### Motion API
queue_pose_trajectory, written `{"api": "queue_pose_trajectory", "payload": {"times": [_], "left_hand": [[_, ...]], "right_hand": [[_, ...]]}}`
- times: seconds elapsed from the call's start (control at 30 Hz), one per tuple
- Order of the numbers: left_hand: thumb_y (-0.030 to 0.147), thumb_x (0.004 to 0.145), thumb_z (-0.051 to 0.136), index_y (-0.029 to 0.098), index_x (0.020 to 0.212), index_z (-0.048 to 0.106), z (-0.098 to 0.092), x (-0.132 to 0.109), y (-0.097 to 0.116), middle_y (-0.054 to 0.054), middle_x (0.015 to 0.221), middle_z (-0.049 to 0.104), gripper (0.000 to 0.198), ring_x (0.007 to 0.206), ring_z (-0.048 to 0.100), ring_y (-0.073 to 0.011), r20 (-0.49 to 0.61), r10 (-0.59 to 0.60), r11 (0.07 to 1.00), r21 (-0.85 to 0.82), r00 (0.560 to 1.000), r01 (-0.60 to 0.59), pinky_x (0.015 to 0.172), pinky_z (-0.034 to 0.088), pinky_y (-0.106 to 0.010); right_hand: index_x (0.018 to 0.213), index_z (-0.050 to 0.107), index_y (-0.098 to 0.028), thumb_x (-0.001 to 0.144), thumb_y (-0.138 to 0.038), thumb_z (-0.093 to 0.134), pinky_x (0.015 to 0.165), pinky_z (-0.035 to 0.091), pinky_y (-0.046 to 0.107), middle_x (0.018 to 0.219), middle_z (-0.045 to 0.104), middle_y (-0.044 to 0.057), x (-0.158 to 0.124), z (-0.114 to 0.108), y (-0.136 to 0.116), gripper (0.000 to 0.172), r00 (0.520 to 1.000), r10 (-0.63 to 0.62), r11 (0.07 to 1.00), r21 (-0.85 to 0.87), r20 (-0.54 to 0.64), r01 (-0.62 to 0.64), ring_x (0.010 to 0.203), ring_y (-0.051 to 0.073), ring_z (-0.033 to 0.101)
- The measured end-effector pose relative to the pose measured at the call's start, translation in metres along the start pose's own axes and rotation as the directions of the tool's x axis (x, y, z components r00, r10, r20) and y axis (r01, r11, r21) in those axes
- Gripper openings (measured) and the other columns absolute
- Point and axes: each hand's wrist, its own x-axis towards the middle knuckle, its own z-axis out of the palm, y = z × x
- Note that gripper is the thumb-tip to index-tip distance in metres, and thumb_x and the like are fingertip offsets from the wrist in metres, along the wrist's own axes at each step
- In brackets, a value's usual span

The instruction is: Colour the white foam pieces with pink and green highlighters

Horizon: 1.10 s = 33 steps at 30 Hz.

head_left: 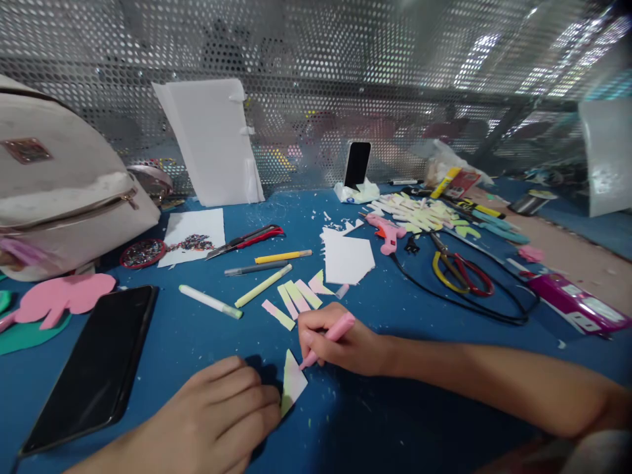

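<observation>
My right hand (340, 337) is closed around a pink marker (332, 337), whose tip meets the right edge of a small pointed paper piece (292, 385) coloured yellow-green and pink. My left hand (224, 411) lies at the left of that piece with fingers curled together, and its fingertips touch the paper's left edge; whether they pinch it is hidden. Above the hands lie several two-coloured paper strips (297, 296) and a jagged piece (320, 283). A yellow marker (263, 285) and a white-bodied marker (210, 301) rest to their left.
A black phone (93, 362) lies at left, near a pale backpack (64, 171). Behind are a red cutter (247, 240) and white paper (348, 259). At right are a pink glue gun (388, 234), scissors (461, 270) and a purple device (575, 303).
</observation>
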Motion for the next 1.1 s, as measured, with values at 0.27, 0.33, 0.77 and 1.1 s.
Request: {"api": "queue_pose_trajectory", "payload": {"times": [0.27, 0.33, 0.77, 1.1], "left_hand": [[0.063, 0.094, 0.068, 0.021, 0.153, 0.036, 0.007, 0.003, -0.008, -0.014, 0.139, 0.061, 0.080, 0.123, 0.059, -0.0321, 0.041, -0.367, 0.930, 0.000, 0.929, 0.367, 0.104, 0.047, -0.044], [0.057, 0.088, 0.079, 0.024, 0.157, 0.030, 0.009, 0.003, -0.008, -0.013, 0.141, 0.060, 0.091, 0.123, 0.058, -0.0321, 0.036, -0.420, 0.904, -0.077, 0.907, 0.421, 0.103, 0.048, -0.044], [0.017, 0.080, 0.085, 0.040, 0.162, 0.008, 0.008, 0.009, -0.002, -0.004, 0.142, 0.060, 0.115, 0.124, 0.053, -0.0320, 0.107, -0.539, 0.788, -0.288, 0.836, 0.544, 0.107, 0.041, -0.048], [0.015, 0.079, 0.086, 0.042, 0.162, 0.005, 0.010, 0.009, -0.004, -0.004, 0.143, 0.060, 0.119, 0.128, 0.052, -0.0329, 0.108, -0.512, 0.811, -0.265, 0.852, 0.521, 0.108, 0.040, -0.050]], "right_hand": [[0.073, 0.062, -0.014, 0.102, -0.031, 0.049, 0.051, 0.040, 0.020, 0.064, 0.063, 0.001, -0.001, -0.002, 0.004, 0.036, 0.998, -0.063, 0.998, 0.025, -0.008, 0.064, 0.052, 0.010, 0.055], [0.075, 0.061, -0.014, 0.103, -0.033, 0.049, 0.052, 0.041, 0.020, 0.065, 0.063, 0.001, -0.002, -0.002, 0.004, 0.036, 0.997, -0.077, 0.997, 0.015, -0.007, 0.078, 0.052, 0.009, 0.056], [0.073, 0.053, -0.018, 0.093, -0.022, 0.053, 0.054, 0.039, 0.022, 0.061, 0.060, -0.002, -0.006, 0.007, 0.007, 0.020, 0.936, -0.348, 0.874, -0.379, -0.051, 0.305, 0.052, 0.009, 0.049], [0.071, 0.048, -0.019, 0.085, -0.017, 0.058, 0.056, 0.036, 0.021, 0.064, 0.055, -0.004, -0.007, 0.004, 0.007, 0.018, 0.939, -0.339, 0.884, -0.325, 0.052, 0.337, 0.055, 0.009, 0.047]]}}
